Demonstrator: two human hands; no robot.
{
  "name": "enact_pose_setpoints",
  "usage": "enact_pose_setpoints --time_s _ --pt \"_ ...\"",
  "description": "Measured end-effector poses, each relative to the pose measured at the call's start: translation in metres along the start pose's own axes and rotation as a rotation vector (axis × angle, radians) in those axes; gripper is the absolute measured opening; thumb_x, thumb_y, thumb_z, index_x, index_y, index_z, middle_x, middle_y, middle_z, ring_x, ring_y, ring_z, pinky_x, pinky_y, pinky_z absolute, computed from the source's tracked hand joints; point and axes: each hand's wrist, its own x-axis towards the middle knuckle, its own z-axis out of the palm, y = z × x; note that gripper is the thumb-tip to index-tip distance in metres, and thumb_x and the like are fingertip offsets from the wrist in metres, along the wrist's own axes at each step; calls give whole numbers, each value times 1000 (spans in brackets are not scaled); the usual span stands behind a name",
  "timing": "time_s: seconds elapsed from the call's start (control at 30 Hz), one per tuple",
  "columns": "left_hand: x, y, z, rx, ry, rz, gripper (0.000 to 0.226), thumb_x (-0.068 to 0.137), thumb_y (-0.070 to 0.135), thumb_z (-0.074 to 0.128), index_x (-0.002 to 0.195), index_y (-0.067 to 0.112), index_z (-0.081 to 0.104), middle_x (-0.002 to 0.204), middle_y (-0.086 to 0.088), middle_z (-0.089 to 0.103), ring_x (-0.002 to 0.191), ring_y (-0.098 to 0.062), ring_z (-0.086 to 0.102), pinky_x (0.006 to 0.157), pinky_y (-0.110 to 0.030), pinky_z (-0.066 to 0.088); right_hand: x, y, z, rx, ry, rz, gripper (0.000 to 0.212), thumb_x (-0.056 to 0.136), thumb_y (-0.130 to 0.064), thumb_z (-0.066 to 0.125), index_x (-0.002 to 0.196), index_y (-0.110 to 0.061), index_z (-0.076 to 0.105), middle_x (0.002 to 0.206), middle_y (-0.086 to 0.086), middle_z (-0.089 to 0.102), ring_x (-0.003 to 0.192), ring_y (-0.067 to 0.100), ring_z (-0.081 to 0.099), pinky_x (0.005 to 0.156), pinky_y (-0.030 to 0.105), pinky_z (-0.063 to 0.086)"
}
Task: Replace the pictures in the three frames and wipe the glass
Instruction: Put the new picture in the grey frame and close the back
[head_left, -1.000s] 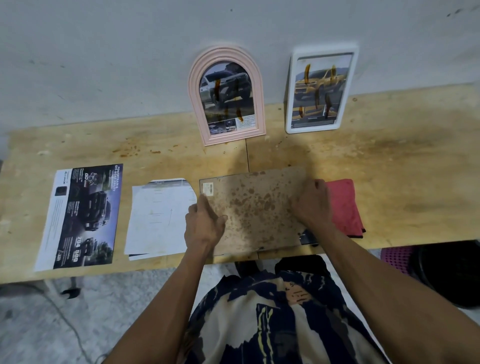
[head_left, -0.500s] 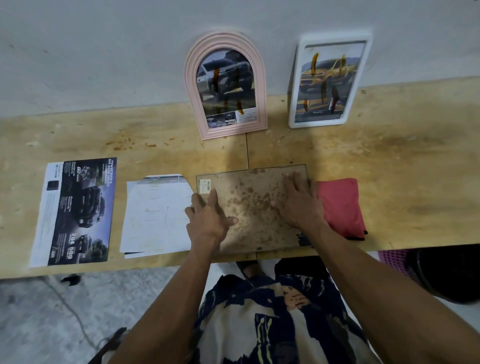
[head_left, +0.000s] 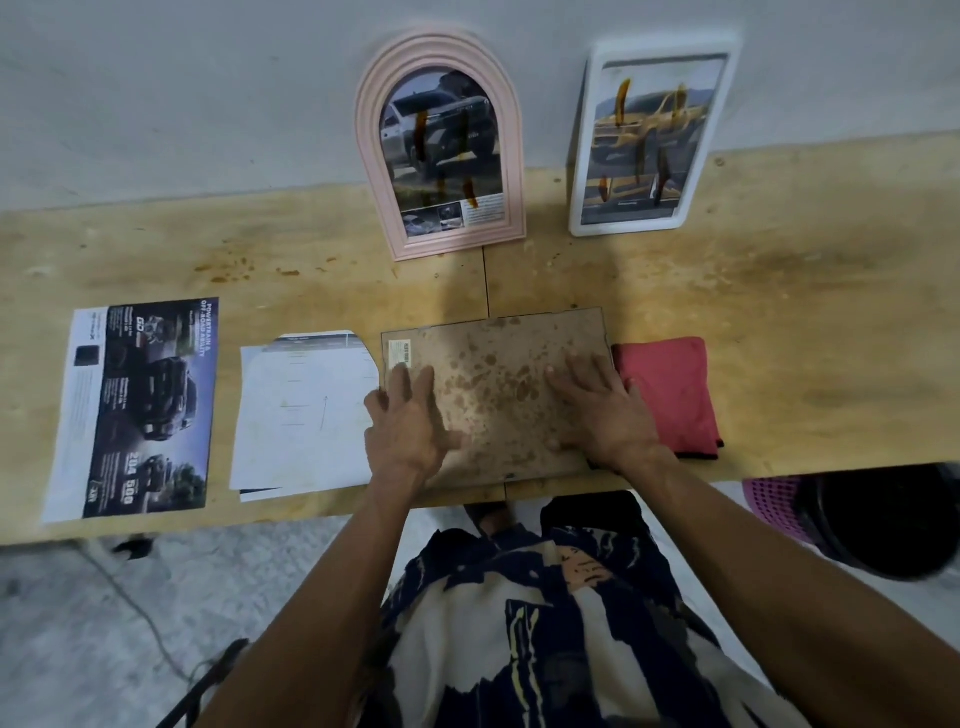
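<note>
Frame backing board (head_left: 498, 395), brown and stained, lies flat at the near edge of the tabletop (head_left: 779, 322). Left hand (head_left: 408, 423) and right hand (head_left: 605, 410) both press on it with fingers spread flat. A red cloth (head_left: 672, 389) sits just right of it, white sheets (head_left: 301, 410) just left, then a car brochure (head_left: 140, 410). Against the wall stand a pink arched frame (head_left: 441, 145) and a white frame (head_left: 652, 137), their glass smeared.

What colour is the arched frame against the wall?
Pale pink arched frame, clearest in the head view.
</note>
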Motion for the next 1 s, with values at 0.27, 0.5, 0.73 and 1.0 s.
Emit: enact_pose_setpoints --time_s 0.27,0.5,0.73,1.0 --pt "-5 -10 2 53 -112 35 120 67 48 86 157 36 7 163 11 -10 144 -35 6 101 -51 47 -12 -6 10 39 7 -7 80 93 -49 54 155 -34 6 164 -9 -3 150 18 -14 118 55 10" --pt "-4 -11 1 5 -108 42 118 69 39 88 158 33 10 165 7 -7 143 -35 12 103 -50 45 -12 -1 11 173 52 -71 70 94 -25 59 154 -26 22 162 -7 10 151 22 -2 121 50 15" --pt "-17 -25 -2 -395 111 -131 94 66 17 91 144 15 39 147 -11 32 123 -33 48 92 -45 50 -13 6 25 502 485 263 28 88 -9 59 116 -7 64 121 12 55 106 33 53 80 39 52" --pt "-29 -15 -11 -437 97 -335 38 71 18 89 70 10 51 65 5 55 64 -15 56 60 -31 46 0 7 23 239 328 289 14 93 -12 48 90 -14 62 100 11 53 107 27 39 74 25 20"
